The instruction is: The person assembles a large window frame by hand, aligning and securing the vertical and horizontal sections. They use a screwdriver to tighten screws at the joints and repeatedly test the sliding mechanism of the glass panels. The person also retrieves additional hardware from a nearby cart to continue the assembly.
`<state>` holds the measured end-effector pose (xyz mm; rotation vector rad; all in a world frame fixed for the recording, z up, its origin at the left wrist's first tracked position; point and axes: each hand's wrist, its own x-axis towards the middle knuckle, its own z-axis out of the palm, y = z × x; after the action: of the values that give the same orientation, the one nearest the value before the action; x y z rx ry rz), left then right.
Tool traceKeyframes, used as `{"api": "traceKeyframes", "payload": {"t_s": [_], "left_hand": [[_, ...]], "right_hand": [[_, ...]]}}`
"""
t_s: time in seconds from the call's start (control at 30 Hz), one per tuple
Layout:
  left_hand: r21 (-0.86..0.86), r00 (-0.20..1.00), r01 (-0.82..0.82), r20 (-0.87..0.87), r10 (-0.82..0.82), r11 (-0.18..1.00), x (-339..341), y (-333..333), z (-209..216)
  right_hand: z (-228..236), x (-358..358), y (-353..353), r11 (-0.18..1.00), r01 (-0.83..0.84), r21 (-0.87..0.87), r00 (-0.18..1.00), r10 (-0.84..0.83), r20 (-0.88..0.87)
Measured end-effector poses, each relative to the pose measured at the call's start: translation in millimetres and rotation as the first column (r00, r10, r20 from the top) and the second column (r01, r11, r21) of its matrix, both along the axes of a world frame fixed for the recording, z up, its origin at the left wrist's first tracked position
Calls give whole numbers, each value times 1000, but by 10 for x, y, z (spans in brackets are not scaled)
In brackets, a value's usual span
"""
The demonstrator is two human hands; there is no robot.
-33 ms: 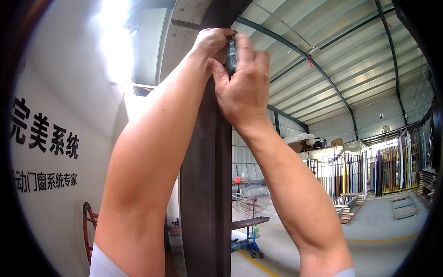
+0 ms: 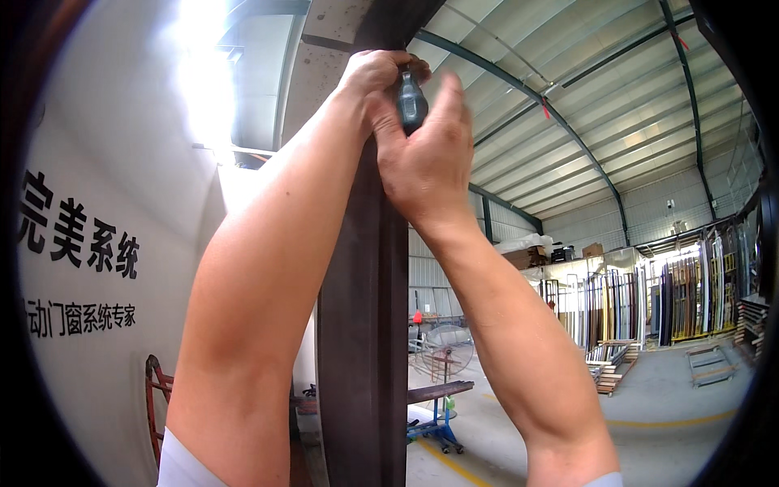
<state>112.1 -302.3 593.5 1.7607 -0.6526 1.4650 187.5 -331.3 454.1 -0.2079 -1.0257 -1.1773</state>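
A dark brown upright metal profile [image 2: 363,325] rises through the middle of the view. Both my arms reach up to its top. My left hand [image 2: 372,75] is curled against the profile's upper end, fingers closed over its edge. My right hand [image 2: 426,158] sits just below and to the right, wrapped around the dark grey handle of a small hand tool [image 2: 411,101]. The handle points up between thumb and fingers and touches my left hand. The tool's tip is hidden behind my hands.
A white wall with dark lettering [image 2: 81,243] curves along the left, with a bright window [image 2: 203,73] above. Racks of upright frames [image 2: 690,300] stand at right. A round fan [image 2: 442,349], a blue stand [image 2: 438,426] and a red frame [image 2: 152,390] are below.
My right hand has turned slightly and its fingers have shifted, so more of the tool's dark handle shows above it. My left hand and the profile stay where they were.
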Motion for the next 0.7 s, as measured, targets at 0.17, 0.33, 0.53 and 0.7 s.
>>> {"api": "traceKeyframes", "payload": {"t_s": [0.17, 0.33, 0.53, 0.7], "left_hand": [[-30, 998, -28, 55, 29, 999, 62, -4, -40], [-70, 999, 20, 45, -17, 997, 1, -55, -45], [-46, 999, -17, 28, 19, 999, 14, 70, 75], [10, 999, -41, 31, 41, 999, 13, 79, 64]], "right_hand": [[-55, -38, -59, 988, -79, -130, 996, 83, 24], [-2, 28, -118, 908, 418, -18, 908, -418, -9], [-83, -25, -78, 987, 41, -156, 995, -25, 102], [-79, 69, -61, 923, 370, 102, 912, -382, 148]]}}
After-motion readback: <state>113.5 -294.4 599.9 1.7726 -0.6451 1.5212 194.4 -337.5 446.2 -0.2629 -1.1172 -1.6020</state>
